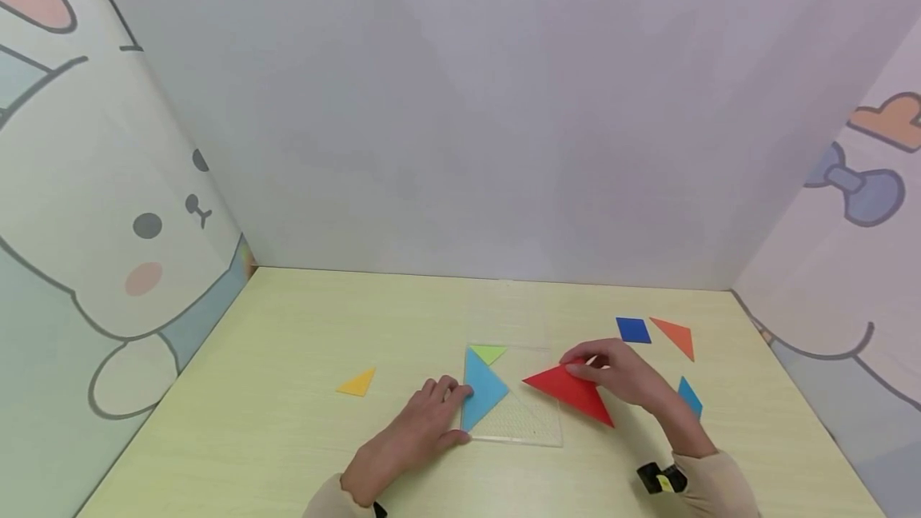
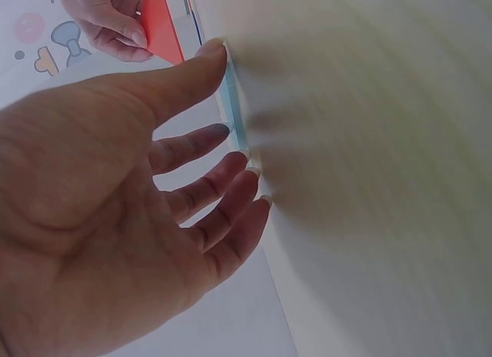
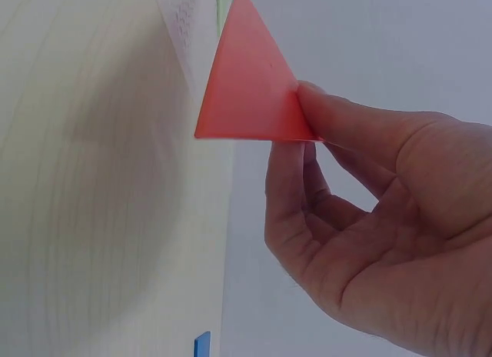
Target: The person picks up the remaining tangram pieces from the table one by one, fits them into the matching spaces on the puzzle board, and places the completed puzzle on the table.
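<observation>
A clear square tray (image 1: 520, 420) lies on the table. In its left side is a large light-blue triangle (image 1: 484, 390), with a small lime-green triangle (image 1: 488, 353) at the top left corner. My left hand (image 1: 429, 420) rests at the tray's left edge. Its thumb and fingertips touch the edge by the blue triangle; the left wrist view shows the fingers (image 2: 223, 207) loosely bent. Just right of the tray, my right hand (image 1: 617, 370) pinches a large red triangle (image 1: 572, 392) by one corner between thumb and fingers. The red triangle (image 3: 250, 88) is tilted and held above the table.
On the right lie a dark-blue parallelogram (image 1: 633, 330), an orange triangle (image 1: 676, 336) and a blue piece (image 1: 690, 398) partly behind the right forearm. A yellow triangle (image 1: 358, 383) lies on the left. A transparent sheet (image 1: 507, 312) seems to lie behind the tray. Walls enclose the table (image 1: 216, 454).
</observation>
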`<act>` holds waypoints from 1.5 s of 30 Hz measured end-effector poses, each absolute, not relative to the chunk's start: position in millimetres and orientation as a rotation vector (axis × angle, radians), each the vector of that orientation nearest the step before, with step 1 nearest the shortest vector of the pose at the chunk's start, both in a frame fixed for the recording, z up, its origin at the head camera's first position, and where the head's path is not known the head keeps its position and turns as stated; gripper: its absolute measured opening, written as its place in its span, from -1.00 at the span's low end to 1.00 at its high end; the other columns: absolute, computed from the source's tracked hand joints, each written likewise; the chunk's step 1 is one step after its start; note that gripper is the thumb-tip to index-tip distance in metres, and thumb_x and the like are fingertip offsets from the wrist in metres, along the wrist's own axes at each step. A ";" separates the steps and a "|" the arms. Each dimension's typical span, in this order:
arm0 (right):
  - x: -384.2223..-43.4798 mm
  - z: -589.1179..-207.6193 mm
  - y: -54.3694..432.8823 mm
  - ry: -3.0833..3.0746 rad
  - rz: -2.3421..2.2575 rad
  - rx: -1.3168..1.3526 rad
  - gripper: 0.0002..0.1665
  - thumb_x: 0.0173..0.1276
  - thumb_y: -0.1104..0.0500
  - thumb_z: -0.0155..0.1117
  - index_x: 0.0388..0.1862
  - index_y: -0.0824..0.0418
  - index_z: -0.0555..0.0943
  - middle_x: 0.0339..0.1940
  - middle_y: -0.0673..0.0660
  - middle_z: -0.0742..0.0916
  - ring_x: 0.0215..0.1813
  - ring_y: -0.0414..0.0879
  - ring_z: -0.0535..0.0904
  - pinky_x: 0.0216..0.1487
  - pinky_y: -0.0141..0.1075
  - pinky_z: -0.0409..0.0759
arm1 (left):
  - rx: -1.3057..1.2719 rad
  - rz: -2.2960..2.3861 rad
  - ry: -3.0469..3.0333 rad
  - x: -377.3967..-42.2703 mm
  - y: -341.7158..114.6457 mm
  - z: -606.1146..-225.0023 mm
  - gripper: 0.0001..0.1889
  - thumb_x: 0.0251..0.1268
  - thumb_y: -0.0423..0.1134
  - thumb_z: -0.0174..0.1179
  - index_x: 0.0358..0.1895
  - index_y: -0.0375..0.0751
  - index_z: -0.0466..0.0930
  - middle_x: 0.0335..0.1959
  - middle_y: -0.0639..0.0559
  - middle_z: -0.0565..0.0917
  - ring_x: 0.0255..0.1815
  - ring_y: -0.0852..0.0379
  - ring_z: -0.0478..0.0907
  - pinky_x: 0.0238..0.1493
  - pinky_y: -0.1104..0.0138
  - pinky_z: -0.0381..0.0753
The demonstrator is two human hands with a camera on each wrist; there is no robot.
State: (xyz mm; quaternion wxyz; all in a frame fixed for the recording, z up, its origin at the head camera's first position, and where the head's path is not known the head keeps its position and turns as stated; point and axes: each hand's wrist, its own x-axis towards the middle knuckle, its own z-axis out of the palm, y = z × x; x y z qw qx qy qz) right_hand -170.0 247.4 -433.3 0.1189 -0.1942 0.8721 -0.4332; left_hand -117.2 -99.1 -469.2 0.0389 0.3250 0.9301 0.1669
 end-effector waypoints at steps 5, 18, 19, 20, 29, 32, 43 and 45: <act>-170.1 -434.0 240.3 2.536 -1.254 -0.575 -0.82 0.46 0.26 0.33 -0.02 0.23 0.76 -0.16 0.09 0.73 -0.21 -0.02 0.61 -0.27 -0.32 0.64 | 0.991 0.511 2.853 -117.7 -99.1 -470.0 -0.39 0.34 -0.02 0.37 0.34 -0.21 0.41 0.11 -0.04 0.44 0.02 0.01 0.37 0.02 0.22 0.49; -171.2 -436.3 222.6 2.500 -1.217 -0.636 -0.86 0.46 0.23 0.34 -0.07 0.18 0.77 -0.25 0.02 0.72 -0.26 -0.08 0.58 -0.30 -0.35 0.59 | 0.984 0.506 2.850 -117.2 -98.6 -467.7 -0.38 0.33 -0.02 0.38 0.34 -0.21 0.41 0.10 -0.04 0.45 0.02 0.03 0.36 0.01 0.24 0.49; -171.2 -436.5 221.3 2.501 -1.213 -0.641 -0.86 0.46 0.23 0.34 -0.08 0.17 0.77 -0.25 0.01 0.73 -0.26 -0.09 0.57 -0.30 -0.36 0.58 | 0.981 0.506 2.847 -117.1 -98.5 -467.6 -0.38 0.33 -0.02 0.38 0.34 -0.21 0.41 0.10 -0.04 0.45 0.02 0.03 0.36 0.01 0.24 0.49; -171.2 -436.7 220.0 2.500 -1.210 -0.647 -0.86 0.46 0.23 0.35 -0.08 0.17 0.77 -0.26 0.01 0.73 -0.27 -0.09 0.57 -0.30 -0.36 0.58 | 0.981 0.506 2.847 -117.2 -98.5 -468.0 -0.38 0.33 -0.01 0.38 0.34 -0.21 0.41 0.10 -0.04 0.45 0.02 0.03 0.36 0.02 0.24 0.49; -170.8 -439.2 209.2 2.449 -1.208 -0.691 -0.86 0.45 0.26 0.35 -0.08 0.21 0.78 -0.25 0.03 0.76 -0.27 -0.09 0.59 -0.26 -0.37 0.57 | 0.980 0.492 2.856 -116.9 -98.2 -468.3 -0.38 0.33 -0.03 0.38 0.34 -0.23 0.42 0.11 -0.06 0.46 0.04 0.02 0.37 0.05 0.23 0.50; -170.5 -439.6 204.9 2.436 -1.201 -0.709 -0.86 0.44 0.27 0.35 -0.09 0.20 0.78 -0.23 0.02 0.76 -0.27 -0.10 0.59 -0.25 -0.37 0.57 | 0.974 0.485 2.855 -117.3 -97.8 -468.5 -0.37 0.33 -0.03 0.38 0.35 -0.23 0.42 0.12 -0.07 0.46 0.04 0.02 0.37 0.05 0.23 0.50; -170.2 -442.2 192.5 2.380 -1.204 -0.754 -0.85 0.42 0.30 0.37 -0.08 0.22 0.78 -0.23 0.03 0.77 -0.28 -0.16 0.59 -0.25 -0.37 0.57 | 0.933 0.479 2.838 -117.8 -96.9 -466.5 -0.35 0.32 -0.01 0.40 0.37 -0.20 0.42 0.15 -0.06 0.46 0.07 0.03 0.37 0.10 0.23 0.49; -170.0 -442.7 190.5 2.380 -1.195 -0.744 -0.85 0.42 0.30 0.37 -0.09 0.22 0.79 -0.22 0.02 0.77 -0.28 -0.15 0.58 -0.24 -0.37 0.57 | 0.922 0.482 2.832 -118.5 -96.9 -466.6 -0.35 0.31 -0.01 0.40 0.37 -0.18 0.42 0.15 -0.05 0.46 0.08 0.04 0.36 0.10 0.23 0.49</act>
